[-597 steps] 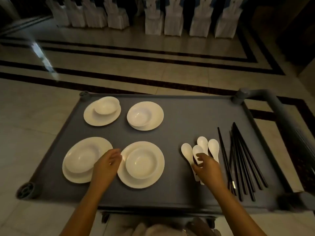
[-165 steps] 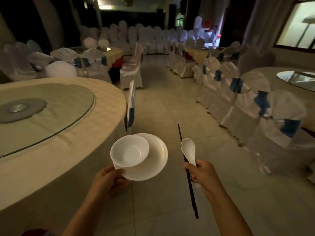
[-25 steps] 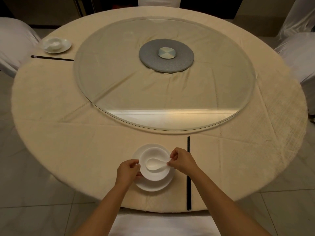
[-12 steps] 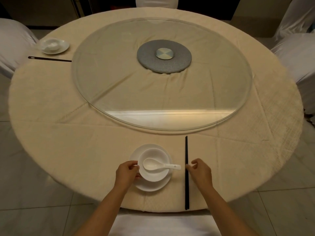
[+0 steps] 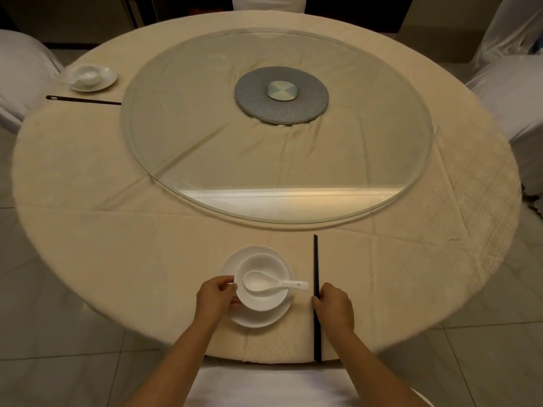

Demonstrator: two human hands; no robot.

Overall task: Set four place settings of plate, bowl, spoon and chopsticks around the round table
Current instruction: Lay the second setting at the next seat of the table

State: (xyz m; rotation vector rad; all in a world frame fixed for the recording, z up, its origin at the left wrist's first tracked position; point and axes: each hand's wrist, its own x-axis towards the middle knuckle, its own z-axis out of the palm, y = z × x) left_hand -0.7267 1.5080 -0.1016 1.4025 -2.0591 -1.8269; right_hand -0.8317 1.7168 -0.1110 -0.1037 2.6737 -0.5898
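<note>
At the near edge of the round table (image 5: 117, 259) lies a white plate (image 5: 258, 318) with a white bowl (image 5: 264, 298) on it. A white spoon (image 5: 273, 284) rests in the bowl, its handle pointing right. My left hand (image 5: 216, 298) holds the bowl's left rim. Black chopsticks (image 5: 316, 265) lie straight to the right of the plate, and my right hand (image 5: 333, 304) pinches them near their middle. A second setting sits at the far left: plate with bowl (image 5: 91, 77) and chopsticks (image 5: 83, 100).
A large glass turntable (image 5: 279, 127) on a grey hub (image 5: 281, 95) fills the table's middle. White-covered chairs stand at the left (image 5: 20, 71), the right (image 5: 511, 92), the far side, and directly below me (image 5: 264, 386).
My right hand let go of the spoon, left it in the bowl, and moved right onto the chopsticks. My left hand stayed on the bowl's rim.
</note>
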